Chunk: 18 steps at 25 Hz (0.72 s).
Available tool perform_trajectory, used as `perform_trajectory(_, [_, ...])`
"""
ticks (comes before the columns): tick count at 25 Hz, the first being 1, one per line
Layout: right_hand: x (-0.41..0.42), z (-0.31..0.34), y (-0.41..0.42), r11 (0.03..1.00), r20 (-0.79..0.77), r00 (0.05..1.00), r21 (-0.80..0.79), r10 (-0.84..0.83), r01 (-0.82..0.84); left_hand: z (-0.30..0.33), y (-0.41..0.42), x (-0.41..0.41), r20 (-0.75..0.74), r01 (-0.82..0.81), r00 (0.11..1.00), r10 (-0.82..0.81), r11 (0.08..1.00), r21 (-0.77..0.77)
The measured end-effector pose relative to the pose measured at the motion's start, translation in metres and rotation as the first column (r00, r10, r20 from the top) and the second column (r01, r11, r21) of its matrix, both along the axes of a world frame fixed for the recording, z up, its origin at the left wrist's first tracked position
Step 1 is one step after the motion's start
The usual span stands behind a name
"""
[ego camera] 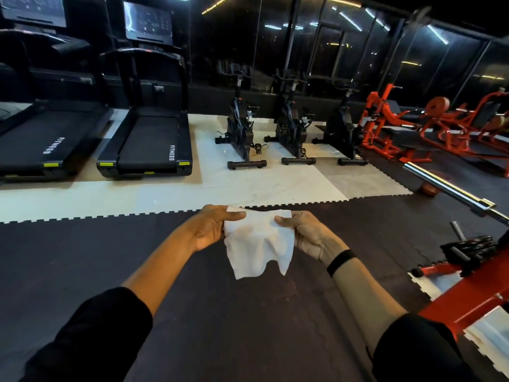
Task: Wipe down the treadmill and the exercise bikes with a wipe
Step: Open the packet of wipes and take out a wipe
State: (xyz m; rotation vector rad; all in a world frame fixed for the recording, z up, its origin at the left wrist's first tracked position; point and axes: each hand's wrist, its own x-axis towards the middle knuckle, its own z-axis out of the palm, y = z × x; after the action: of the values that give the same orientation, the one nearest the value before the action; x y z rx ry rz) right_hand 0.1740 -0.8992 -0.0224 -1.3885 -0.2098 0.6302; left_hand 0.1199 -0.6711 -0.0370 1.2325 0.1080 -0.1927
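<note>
A white wipe (259, 244) hangs spread out in front of me, low in the middle of the view. My left hand (213, 226) pinches its upper left corner and my right hand (305, 234) pinches its upper right corner. Two black treadmills stand at the far left: one (150, 139) nearer the middle, another (46, 139) at the edge. To their right, three black exercise bikes (242, 130) (293, 130) (344, 128) stand in a row on the pale floor. All the machines are well beyond my hands.
Black rubber mats (110, 257) cover the floor under my arms. Red weight machines (413, 128) fill the far right. A steel barbell (446, 186) juts in from the right, and a red rack with black plates (468, 274) stands close at my right.
</note>
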Motion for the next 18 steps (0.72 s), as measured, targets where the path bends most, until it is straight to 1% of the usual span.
perform_trajectory(2, [0.001,0.014,-0.005,0.992,0.072,0.997,0.121,0.019,-0.027,0.012,-0.002,-0.003,0.133,-0.037,0.99,0.04,0.999,-0.027])
perform_trajectory(3, [0.003,0.019,-0.009,0.982,0.129,0.991,0.182,0.02,-0.043,0.018,-0.002,-0.002,0.206,-0.061,0.976,0.074,0.996,-0.067])
perform_trajectory(4, [0.006,0.024,-0.012,0.976,0.183,0.983,0.212,0.012,-0.051,0.024,-0.003,-0.002,0.275,-0.073,0.956,0.099,0.992,-0.105])
perform_trajectory(5, [0.009,0.027,-0.013,0.98,0.237,0.972,0.194,-0.009,-0.038,0.028,-0.003,0.0,0.335,-0.087,0.935,0.118,0.991,-0.106])
perform_trajectory(6, [0.01,0.029,-0.014,0.988,0.281,0.96,0.154,-0.022,-0.022,0.031,-0.005,-0.001,0.366,-0.12,0.921,0.135,0.991,-0.063])
perform_trajectory(8, [0.011,0.031,-0.015,0.996,0.345,0.937,0.082,-0.044,0.016,0.033,-0.008,-0.001,0.38,-0.201,0.911,0.161,0.977,0.066])
perform_trajectory(9, [0.009,0.033,-0.014,0.998,0.38,0.923,0.051,-0.056,0.039,0.031,-0.01,0.001,0.374,-0.221,0.912,0.17,0.97,0.098])
perform_trajectory(12, [0.004,0.033,-0.015,0.998,0.439,0.897,-0.005,-0.052,0.06,0.031,-0.013,0.002,0.362,-0.229,0.915,0.176,0.967,0.108])
perform_trajectory(14, [0.009,0.031,-0.018,0.998,0.439,0.896,0.016,-0.063,0.062,0.033,-0.013,0.004,0.377,-0.229,0.91,0.174,0.968,0.105])
perform_trajectory(16, [0.013,0.033,-0.022,0.995,0.386,0.917,0.068,-0.098,0.078,0.038,-0.012,0.007,0.386,-0.217,0.908,0.161,0.971,0.106])
perform_trajectory(18, [0.012,0.037,-0.024,0.993,0.365,0.924,0.06,-0.115,0.1,0.042,-0.012,0.009,0.405,-0.213,0.902,0.146,0.969,0.124])
